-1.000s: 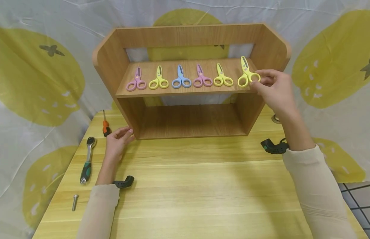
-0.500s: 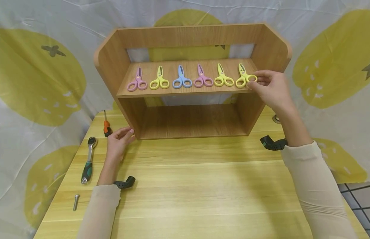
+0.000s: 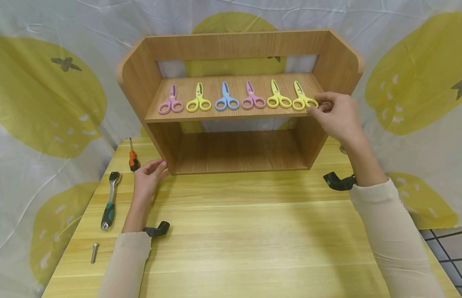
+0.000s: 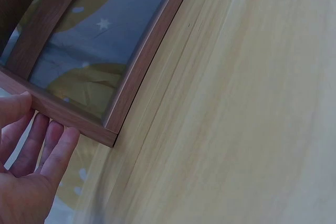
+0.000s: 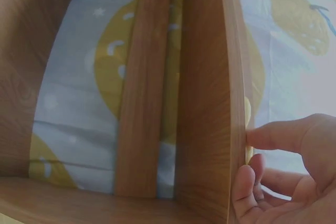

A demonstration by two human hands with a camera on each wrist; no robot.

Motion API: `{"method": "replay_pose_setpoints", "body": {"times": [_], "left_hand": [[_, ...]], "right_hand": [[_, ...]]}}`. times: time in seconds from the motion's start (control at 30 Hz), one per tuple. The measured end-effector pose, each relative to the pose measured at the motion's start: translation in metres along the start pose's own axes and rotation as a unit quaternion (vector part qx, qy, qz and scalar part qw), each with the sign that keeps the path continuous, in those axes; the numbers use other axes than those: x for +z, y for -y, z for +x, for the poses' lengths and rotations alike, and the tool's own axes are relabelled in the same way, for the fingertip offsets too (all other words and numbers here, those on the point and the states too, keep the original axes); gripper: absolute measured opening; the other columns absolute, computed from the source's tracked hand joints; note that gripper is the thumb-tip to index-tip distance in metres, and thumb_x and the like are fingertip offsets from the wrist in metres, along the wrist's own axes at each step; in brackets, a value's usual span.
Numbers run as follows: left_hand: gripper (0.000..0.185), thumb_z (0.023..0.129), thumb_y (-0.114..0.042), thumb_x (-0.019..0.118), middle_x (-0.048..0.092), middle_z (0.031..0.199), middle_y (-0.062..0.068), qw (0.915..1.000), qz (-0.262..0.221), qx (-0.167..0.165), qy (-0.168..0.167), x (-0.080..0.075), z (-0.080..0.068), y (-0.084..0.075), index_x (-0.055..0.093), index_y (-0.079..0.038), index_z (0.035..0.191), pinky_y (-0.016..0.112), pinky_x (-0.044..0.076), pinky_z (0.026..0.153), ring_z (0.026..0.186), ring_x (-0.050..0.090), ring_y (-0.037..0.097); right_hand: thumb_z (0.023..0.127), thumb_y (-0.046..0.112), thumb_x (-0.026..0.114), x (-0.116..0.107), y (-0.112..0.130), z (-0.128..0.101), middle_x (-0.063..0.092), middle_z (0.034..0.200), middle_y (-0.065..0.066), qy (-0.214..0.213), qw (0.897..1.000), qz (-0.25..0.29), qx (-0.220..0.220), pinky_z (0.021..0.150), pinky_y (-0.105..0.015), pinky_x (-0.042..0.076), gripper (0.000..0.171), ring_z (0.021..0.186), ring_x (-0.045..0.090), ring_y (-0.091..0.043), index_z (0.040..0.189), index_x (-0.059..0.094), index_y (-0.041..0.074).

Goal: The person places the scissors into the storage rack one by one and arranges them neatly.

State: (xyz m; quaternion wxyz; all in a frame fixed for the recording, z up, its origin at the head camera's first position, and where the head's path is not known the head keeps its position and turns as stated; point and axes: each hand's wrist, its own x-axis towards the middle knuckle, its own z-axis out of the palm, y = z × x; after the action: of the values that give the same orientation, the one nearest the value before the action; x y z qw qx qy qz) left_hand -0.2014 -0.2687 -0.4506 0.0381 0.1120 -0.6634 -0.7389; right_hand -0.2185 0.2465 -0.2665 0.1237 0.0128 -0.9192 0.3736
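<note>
A wooden shelf (image 3: 234,116) carries a row of small scissors on its upper board. My right hand (image 3: 337,116) is at the far right of that row, thumb and fingers pinching the handle loop of the rightmost yellow scissors (image 3: 299,92), which lie on the board, blades pointing back. In the right wrist view only slivers of yellow handle (image 5: 248,109) show past the board's edge, at the fingertips. To their left are other yellow scissors (image 3: 276,89), pink scissors (image 3: 249,90) and blue scissors (image 3: 225,90). My left hand (image 3: 146,178) touches the shelf's lower left side panel (image 4: 68,114) with its fingertips.
Along the table's left side lie an orange-handled screwdriver (image 3: 133,159), a ratchet wrench (image 3: 110,200) and a bolt (image 3: 94,252). A roll of tape (image 3: 342,149) is partly hidden behind the right forearm. A lemon-print cloth (image 3: 48,103) hangs behind the table (image 3: 253,240).
The rightmost yellow scissors came down onto the upper board and shifted left, in line with the others. My right hand moved left and slightly down with them; the left hand stayed put.
</note>
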Motion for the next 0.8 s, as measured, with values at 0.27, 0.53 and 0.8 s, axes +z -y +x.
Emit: {"method": "replay_pose_setpoints", "body": {"times": [0.27, 0.53, 0.8], "left_hand": [[0.039, 0.097, -0.011, 0.072, 0.07, 0.111, -0.001, 0.9997, 0.023, 0.0, 0.004, 0.001, -0.003, 0.001, 0.064, 0.004, 0.132, 0.041, 0.056, 0.105, 0.107, 0.072, 0.017], [0.038, 0.097, -0.029, 0.075, 0.073, 0.117, 0.007, 0.9823, 0.168, 0.078, -0.022, -0.003, -0.005, 0.008, 0.069, -0.006, 0.127, 0.02, 0.065, 0.087, 0.103, 0.07, 0.012], [0.034, 0.097, -0.037, 0.074, 0.076, 0.111, 0.008, 0.9106, 0.342, 0.225, -0.058, 0.01, -0.022, -0.005, 0.074, -0.009, 0.117, 0.022, 0.066, 0.084, 0.098, 0.071, 0.016]], "right_hand": [[0.096, 0.033, 0.071, 0.003, -0.006, -0.005, 0.067, 0.093, 0.007, -0.019, 0.998, 0.053, -0.003, 0.059, -0.015, 0.048, 0.049, 0.082, 0.06, -0.006, 0.138, 0.065, 0.009], [0.094, 0.027, 0.076, 0.005, -0.014, -0.025, 0.067, 0.119, 0.0, -0.085, 0.99, 0.115, -0.02, 0.076, -0.008, 0.053, 0.042, 0.09, 0.064, -0.001, 0.129, 0.067, 0.006], [0.096, 0.025, 0.073, 0.026, -0.027, -0.059, 0.07, 0.099, 0.003, -0.107, 0.987, 0.089, -0.083, 0.074, -0.009, 0.053, 0.031, 0.088, 0.064, -0.005, 0.122, 0.071, 0.007]]}}
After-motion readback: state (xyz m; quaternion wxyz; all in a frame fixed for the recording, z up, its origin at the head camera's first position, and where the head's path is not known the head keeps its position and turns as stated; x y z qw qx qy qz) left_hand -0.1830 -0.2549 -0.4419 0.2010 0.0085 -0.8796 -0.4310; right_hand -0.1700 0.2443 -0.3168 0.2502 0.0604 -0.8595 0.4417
